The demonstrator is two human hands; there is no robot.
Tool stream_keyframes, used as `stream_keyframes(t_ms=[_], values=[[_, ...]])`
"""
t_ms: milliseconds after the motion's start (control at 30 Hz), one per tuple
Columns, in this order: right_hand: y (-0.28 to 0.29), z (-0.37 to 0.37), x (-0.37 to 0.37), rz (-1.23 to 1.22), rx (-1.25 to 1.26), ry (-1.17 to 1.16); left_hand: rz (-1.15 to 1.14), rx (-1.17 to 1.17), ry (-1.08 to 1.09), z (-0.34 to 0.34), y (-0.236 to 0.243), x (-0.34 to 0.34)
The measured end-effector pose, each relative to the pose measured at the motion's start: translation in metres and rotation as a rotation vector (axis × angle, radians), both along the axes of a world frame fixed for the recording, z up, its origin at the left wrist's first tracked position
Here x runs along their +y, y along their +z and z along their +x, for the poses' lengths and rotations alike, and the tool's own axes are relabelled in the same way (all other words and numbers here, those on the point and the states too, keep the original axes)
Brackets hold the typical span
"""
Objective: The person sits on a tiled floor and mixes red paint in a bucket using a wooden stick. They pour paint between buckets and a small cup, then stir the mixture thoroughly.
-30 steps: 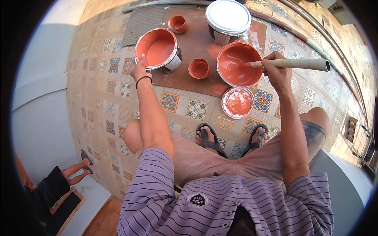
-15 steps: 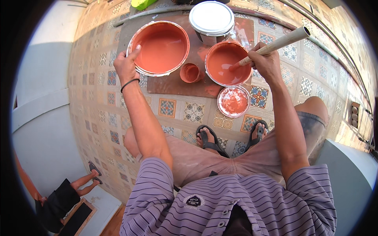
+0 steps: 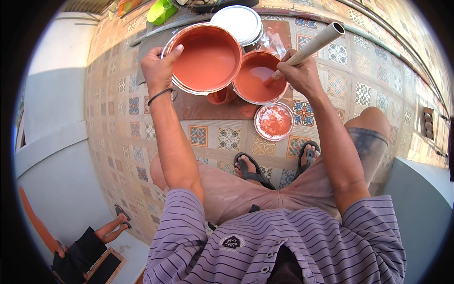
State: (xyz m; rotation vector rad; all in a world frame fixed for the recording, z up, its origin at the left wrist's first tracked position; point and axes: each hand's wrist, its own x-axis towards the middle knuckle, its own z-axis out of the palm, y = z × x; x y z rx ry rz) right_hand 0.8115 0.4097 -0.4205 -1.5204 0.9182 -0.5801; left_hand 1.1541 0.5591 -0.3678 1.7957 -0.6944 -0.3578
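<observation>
My left hand [image 3: 160, 68] grips the rim of a large paint bucket [image 3: 201, 92], thumb over the inside edge. Orange-red paint [image 3: 205, 61] fills much of it, and it is lifted, overlapping a smaller bucket's edge. In my right hand [image 3: 301, 75] is a pale hollow pipe [image 3: 314, 43], slanting down with its coated lower end in the paint of that smaller bucket [image 3: 257, 102]. A small paint-stained cup [image 3: 220, 97] is partly hidden beneath the large bucket. Nearer me lies a round paint-smeared lid [image 3: 274, 121].
A white-lidded bucket [image 3: 236, 23] stands behind, on a brown board [image 3: 201, 111] over patterned tiles. A long pipe [image 3: 288, 13] runs across the floor beyond, near a green container [image 3: 161, 12]. Another person's legs [image 3: 112, 228] show at lower left. My sandalled feet [image 3: 250, 168] flank the near side.
The large bucket has risen and moved right, now covering part of the small cup and meeting the smaller bucket's edge. My right hand and the pipe have shifted left.
</observation>
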Motion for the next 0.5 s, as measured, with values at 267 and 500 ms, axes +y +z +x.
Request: stream_keyframes(t_ms=[267, 500], values=[[-0.002, -0.003, 0.001, 0.043, -0.040, 0.016, 0.254, -0.403, 0.066, -0.018, -0.002, -0.016], [-0.004, -0.003, 0.004, 0.069, -0.067, 0.022, 0.383, -0.521, 0.092, -0.032, -0.009, -0.024]])
